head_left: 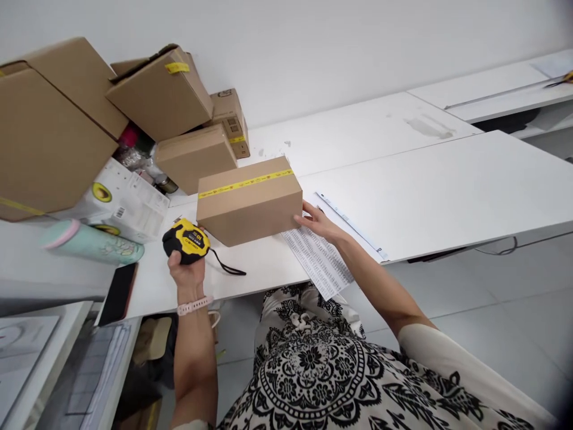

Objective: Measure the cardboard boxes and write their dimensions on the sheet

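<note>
My left hand (pixel 184 267) is closed around a yellow and black tape measure (pixel 188 240), held just above the white table (pixel 447 191) near its front edge. A black strap trails from it to the right. Right of it stands a brown cardboard box (pixel 250 200) sealed with yellow tape. My right hand (pixel 319 225) rests with fingers stretched out against the box's lower right corner. Under that hand lies a printed paper sheet (pixel 319 263) that hangs over the table edge.
Several cardboard boxes (pixel 156 95) are piled at the back left. A white carton (pixel 125 200), a pale green bottle (pixel 92 243) and a dark phone (pixel 119 292) lie at the left. A long ruler (pixel 353 226) lies right of the box. A white wall stands behind.
</note>
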`<state>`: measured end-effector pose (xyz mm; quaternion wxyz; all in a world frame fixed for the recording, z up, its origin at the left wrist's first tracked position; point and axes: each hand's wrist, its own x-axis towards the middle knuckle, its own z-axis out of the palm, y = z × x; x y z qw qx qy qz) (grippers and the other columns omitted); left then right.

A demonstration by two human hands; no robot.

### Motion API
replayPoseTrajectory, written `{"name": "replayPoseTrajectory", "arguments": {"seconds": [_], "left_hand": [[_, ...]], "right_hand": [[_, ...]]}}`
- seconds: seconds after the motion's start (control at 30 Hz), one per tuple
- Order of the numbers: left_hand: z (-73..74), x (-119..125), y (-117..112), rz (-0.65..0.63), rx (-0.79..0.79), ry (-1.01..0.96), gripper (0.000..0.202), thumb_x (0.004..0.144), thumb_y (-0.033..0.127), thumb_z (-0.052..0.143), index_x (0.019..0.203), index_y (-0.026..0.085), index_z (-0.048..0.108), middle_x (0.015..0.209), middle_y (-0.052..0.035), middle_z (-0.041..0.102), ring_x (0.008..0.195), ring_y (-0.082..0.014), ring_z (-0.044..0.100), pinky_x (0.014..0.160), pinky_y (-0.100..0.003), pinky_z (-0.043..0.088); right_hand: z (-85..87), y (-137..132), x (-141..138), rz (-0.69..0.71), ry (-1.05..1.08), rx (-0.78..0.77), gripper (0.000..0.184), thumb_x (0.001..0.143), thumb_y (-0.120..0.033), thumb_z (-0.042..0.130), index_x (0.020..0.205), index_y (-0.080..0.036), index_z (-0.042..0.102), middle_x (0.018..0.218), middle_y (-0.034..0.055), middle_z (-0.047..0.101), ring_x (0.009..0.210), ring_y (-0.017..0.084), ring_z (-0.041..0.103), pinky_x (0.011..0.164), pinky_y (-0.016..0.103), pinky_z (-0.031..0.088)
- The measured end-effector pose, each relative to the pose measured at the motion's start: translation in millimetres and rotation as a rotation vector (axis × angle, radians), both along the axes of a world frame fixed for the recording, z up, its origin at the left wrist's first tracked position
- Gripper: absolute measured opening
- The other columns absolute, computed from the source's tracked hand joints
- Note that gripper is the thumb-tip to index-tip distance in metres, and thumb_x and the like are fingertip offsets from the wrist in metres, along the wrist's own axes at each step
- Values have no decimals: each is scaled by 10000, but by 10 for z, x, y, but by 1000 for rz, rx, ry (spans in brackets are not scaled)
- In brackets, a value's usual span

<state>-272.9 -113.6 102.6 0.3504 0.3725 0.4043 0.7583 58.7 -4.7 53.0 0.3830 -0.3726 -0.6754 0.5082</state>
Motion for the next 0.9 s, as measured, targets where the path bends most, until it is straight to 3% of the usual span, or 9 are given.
{"name": "replayPoseTrajectory", "arguments": {"seconds": [0.07, 0.17, 0.23, 0.33, 0.47, 0.6, 0.67, 0.77, 0.9], "left_hand": [[61, -13, 76, -64, 23, -55, 575, 555, 594, 817, 1055, 327, 722, 1242, -11, 685, 1132, -275, 639, 917, -391, 548], [270, 52, 134, -117, 35, -73, 548, 577, 575, 820, 1055, 324, 727, 1242, -4, 685, 1186, -279, 616, 961, -409, 546], [441, 143, 138, -141, 44, -61, 525, 604, 576, 806, 1065, 338, 730, 1274, 5, 673, 1241, -292, 586, 978, -424, 549], [631, 303, 122, -160, 50, -57, 482, 628, 541, 804, 1058, 332, 738, 1319, 5, 655, 1267, -302, 568, 972, -430, 559], [645, 445, 113, -186, -91, -150, 470, 631, 545, 803, 1019, 286, 742, 1278, -41, 678, 1081, -318, 660, 854, -469, 606], [482, 457, 113, -126, -188, -229, 462, 627, 494, 813, 1027, 274, 739, 1214, -42, 707, 968, -286, 695, 771, -441, 628], [399, 437, 98, -107, -231, -249, 450, 640, 488, 800, 1031, 275, 736, 1178, -39, 719, 933, -271, 705, 764, -443, 632], [313, 409, 86, -89, -262, -250, 435, 665, 495, 778, 1036, 273, 733, 1138, -39, 726, 922, -265, 709, 793, -467, 631], [258, 386, 228, -104, -241, -208, 373, 688, 461, 779, 1000, 264, 725, 1165, -38, 714, 974, -247, 688, 806, -437, 631]], "right_hand": [[120, 39, -45, 29, 34, 32, 725, 896, -614, 587, 1533, -304, 431, 1500, 66, 556, 1304, 281, 558, 1027, 447, 521], [380, 168, -33, -116, -91, 118, 687, 872, -652, 598, 1403, -219, 565, 1251, 106, 696, 1059, 283, 645, 904, 433, 542], [567, 315, 7, -245, -220, 168, 622, 880, -652, 585, 1280, -177, 626, 1128, 114, 712, 976, 276, 640, 866, 426, 525], [779, 584, 45, -289, -358, 128, 545, 916, -646, 535, 1137, -161, 647, 1069, 121, 699, 935, 260, 628, 855, 415, 503], [852, 875, 23, -286, -461, 7, 506, 923, -643, 528, 1009, -164, 665, 1079, 144, 698, 965, 270, 630, 890, 425, 490], [751, 985, 153, -210, -305, -63, 522, 960, -636, 456, 1071, -183, 690, 1186, 131, 703, 1023, 254, 637, 900, 388, 500], [614, 968, 362, -273, -315, -84, 504, 983, -587, 424, 1132, -185, 689, 1207, 132, 704, 1020, 248, 645, 888, 381, 504], [268, 847, 783, -476, -585, -79, 405, 957, -449, 507, 1158, -157, 703, 1199, 161, 707, 1042, 276, 644, 912, 405, 487], [-265, 521, 1115, -482, -733, -24, 421, 895, -347, 586, 1234, -123, 696, 1213, 181, 686, 1041, 275, 632, 977, 406, 462]]}}
